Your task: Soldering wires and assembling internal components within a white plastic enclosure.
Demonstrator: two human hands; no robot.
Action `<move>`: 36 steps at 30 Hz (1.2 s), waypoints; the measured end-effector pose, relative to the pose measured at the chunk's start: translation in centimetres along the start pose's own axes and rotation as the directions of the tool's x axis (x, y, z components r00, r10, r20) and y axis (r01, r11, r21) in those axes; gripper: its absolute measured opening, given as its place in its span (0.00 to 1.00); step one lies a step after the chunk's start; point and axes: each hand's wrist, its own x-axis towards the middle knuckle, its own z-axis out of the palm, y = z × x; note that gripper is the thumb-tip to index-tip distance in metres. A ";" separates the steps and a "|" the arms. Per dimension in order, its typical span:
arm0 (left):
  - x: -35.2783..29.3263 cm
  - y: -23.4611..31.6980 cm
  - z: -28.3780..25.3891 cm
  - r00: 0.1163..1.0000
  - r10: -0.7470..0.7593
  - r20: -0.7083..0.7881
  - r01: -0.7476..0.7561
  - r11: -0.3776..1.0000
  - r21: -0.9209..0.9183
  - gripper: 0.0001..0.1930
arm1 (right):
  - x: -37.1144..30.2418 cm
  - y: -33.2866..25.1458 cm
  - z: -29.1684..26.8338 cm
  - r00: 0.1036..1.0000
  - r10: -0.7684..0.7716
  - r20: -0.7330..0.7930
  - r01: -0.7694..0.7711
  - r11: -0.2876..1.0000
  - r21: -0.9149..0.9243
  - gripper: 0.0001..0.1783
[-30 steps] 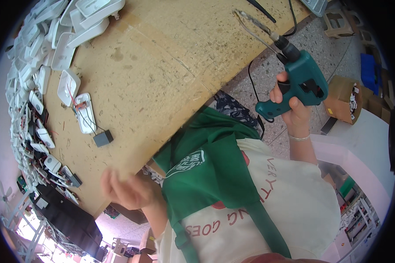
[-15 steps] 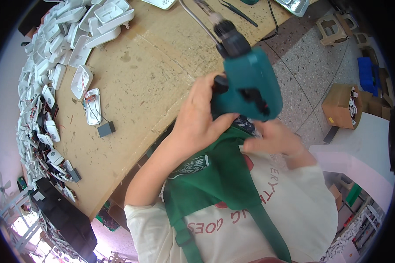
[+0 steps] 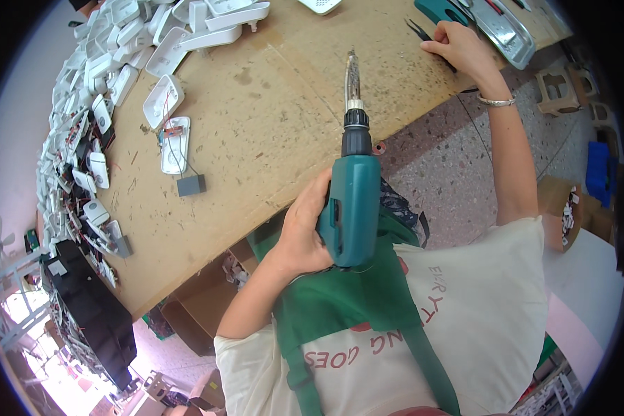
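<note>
A teal soldering gun [image 3: 357,201] with a black collar and a slim metal tip points away from me, above the near edge of the workbench. My left hand [image 3: 303,232] is closed round its handle, which is mostly hidden. At the far right of the bench, my right hand [image 3: 464,52] has its fingers pinched at a pair of black tweezers [image 3: 417,30]; the hand hides part of them. On the left of the bench lies a white plastic shell [image 3: 176,156] with a small circuit board, wired to a dark grey block [image 3: 191,185].
Many white plastic housings [image 3: 128,52] are heaped along the bench's [image 3: 256,139] left side. An empty white shell [image 3: 163,101] lies beside the wired one. A clear tray [image 3: 503,31] sits at the far right. Stools [image 3: 560,93] and a cardboard box [image 3: 558,208] stand right of the bench.
My right hand has left the soldering gun and reached far right to the tweezers. The gun, still in my left hand, has turned from slanting left to pointing straight ahead and come lower.
</note>
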 end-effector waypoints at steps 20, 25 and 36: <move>-1.7 -2.4 -0.5 0.926 -0.374 0.058 0.196 0.344 -0.918 0.31 | -9.1 -13.7 -3.9 0.821 -0.432 -0.374 0.522 0.833 0.185 0.12; -1.8 -2.4 -0.2 0.922 -0.384 0.048 0.186 0.331 -0.925 0.31 | -8.1 -14.6 -3.8 0.748 -0.511 -0.423 0.589 0.805 0.069 0.11; -2.0 -2.3 0.2 0.917 -0.392 0.073 0.190 0.268 -0.944 0.30 | -7.4 -14.6 -2.6 0.730 -0.520 -0.443 0.593 0.804 0.034 0.11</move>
